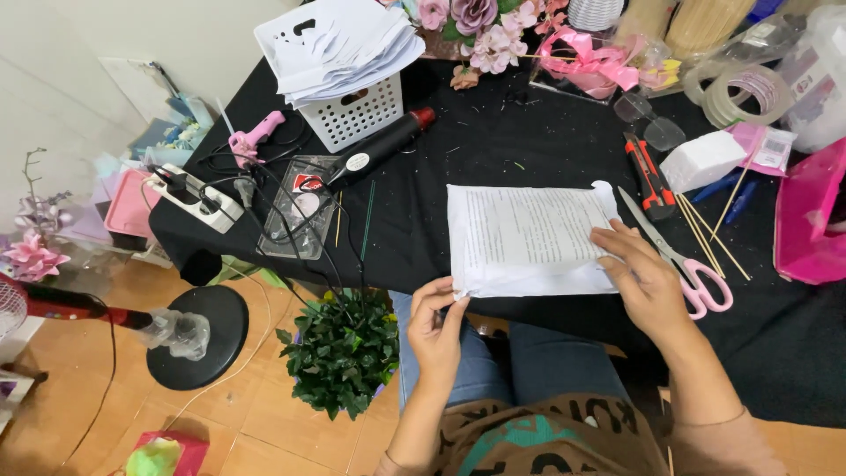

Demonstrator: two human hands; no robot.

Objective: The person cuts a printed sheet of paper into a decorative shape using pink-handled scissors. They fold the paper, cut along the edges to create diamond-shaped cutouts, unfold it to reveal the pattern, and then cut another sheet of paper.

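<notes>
The thin white printed paper sheet (529,238), lying on the black-clothed table (493,141) just left of the pink-handled scissors (696,278), is pinched at its near-left corner by the left hand (436,326) and pressed flat by the right hand's (643,282) spread fingers; light, limp, easily creased, best held by edges.

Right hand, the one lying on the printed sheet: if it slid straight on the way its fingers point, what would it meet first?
The right hand points up-left across the printed sheet. Going on, it would probably only cross paper, then bare black table; the white basket lies further along, roughly.
</notes>
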